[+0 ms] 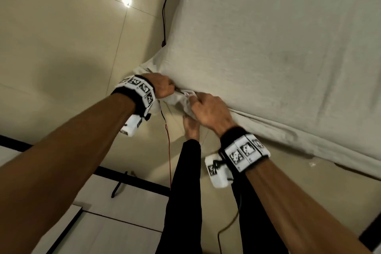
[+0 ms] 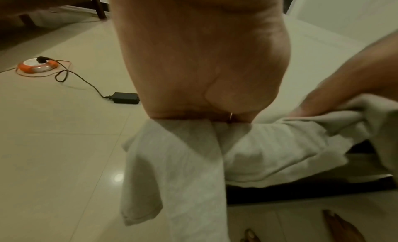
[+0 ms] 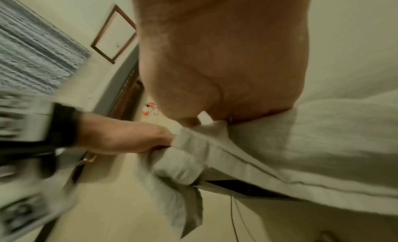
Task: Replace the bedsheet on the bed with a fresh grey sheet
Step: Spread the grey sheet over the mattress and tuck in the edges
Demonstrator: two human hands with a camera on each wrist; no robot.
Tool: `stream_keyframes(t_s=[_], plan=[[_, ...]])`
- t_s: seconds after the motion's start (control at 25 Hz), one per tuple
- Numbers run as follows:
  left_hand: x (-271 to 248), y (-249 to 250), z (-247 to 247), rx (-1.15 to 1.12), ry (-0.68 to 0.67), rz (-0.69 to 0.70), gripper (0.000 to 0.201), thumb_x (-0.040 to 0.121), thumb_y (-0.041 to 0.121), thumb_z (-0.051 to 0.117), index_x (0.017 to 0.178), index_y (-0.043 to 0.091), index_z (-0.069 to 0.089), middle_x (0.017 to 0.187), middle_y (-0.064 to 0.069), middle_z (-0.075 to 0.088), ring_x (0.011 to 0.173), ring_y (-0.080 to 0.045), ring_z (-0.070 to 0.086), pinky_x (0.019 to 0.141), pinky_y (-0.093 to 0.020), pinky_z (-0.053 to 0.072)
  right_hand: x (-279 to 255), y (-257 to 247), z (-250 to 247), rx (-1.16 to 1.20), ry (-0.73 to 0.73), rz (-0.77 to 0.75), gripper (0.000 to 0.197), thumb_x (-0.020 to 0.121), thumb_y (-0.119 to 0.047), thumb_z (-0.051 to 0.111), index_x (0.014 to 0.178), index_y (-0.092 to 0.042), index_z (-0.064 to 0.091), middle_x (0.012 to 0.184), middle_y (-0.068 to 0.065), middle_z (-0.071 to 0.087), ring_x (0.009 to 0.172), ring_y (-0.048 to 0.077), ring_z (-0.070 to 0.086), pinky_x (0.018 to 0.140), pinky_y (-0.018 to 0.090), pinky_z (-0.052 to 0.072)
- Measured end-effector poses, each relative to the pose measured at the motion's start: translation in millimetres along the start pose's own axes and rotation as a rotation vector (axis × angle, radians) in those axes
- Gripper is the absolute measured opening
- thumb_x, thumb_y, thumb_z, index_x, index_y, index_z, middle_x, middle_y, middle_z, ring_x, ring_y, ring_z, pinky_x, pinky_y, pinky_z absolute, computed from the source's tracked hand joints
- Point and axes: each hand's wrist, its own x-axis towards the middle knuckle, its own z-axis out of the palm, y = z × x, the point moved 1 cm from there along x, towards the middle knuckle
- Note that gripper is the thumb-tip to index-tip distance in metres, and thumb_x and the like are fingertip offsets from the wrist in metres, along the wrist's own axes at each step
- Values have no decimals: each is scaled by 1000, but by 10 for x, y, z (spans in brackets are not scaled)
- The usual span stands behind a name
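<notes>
Both hands work at the near corner of the bed [image 1: 268, 47], where the grey sheet [image 1: 181, 101] is bunched, probably so its loose corner can be gathered and tucked or knotted tight. The left hand [image 1: 162, 85] is clenched on the bunch from the left, with a tail of cloth hanging below it. The right hand [image 1: 210, 111] pinches the same bunch just beside it, and the rest of the sheet lies spread over the bed.

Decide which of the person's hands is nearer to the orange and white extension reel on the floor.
Left. The left hand grips the grey sheet at the bed's corner, on the side where the extension reel lies. The right hand holds the sheet's edge further along, beyond the left.
</notes>
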Motion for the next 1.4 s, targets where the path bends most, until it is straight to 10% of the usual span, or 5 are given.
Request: stream_keyframes(t_s=[0.24, 0.44, 0.88, 1.16, 1.4], plan=[[154, -81, 56, -73, 0, -68, 54, 101, 47, 37, 132, 12, 65, 138, -17, 61, 125, -32, 56, 108, -39, 39, 309, -125, 9, 9, -222, 23, 51, 111, -39, 24, 138, -13, 59, 148, 18, 56, 133, 35, 55, 111, 42, 42], [-799, -79, 97, -221, 537, 139, 49, 91, 42, 42, 121, 19, 73, 116, -11, 73, 104, -34, 66, 85, -41, 52, 693, -100, 46, -2, -346, 19, 48, 111, -30, 32, 151, -12, 51, 163, 13, 39, 148, 27, 38, 122, 37, 28], [14, -137, -118, 6, -68, -165, 42, 108, 31, 41, 131, 3, 61, 135, -22, 59, 126, -34, 54, 102, -35, 39, -57, -130, 63, 55, 10, -106, 41, 107, -43, 38, 121, -19, 68, 120, 11, 72, 109, 32, 65, 95, 41, 51], [-350, -163, -209, -143, 479, 0, 42, 80, 40, 45, 90, 9, 72, 92, -16, 70, 80, -37, 64, 69, -41, 51, 478, -371, 0, 62, -347, 52, 60, 112, -46, 21, 151, -11, 50, 159, 17, 44, 144, 30, 43, 115, 36, 31], [-355, -75, -127, -129, 83, -87, 44, 108, 30, 33, 114, 1, 66, 114, -22, 67, 105, -38, 63, 86, -38, 45, 686, -352, 155, -6, -331, 38, 57, 110, -45, 27, 154, -15, 46, 164, 14, 37, 150, 27, 35, 120, 35, 24]])
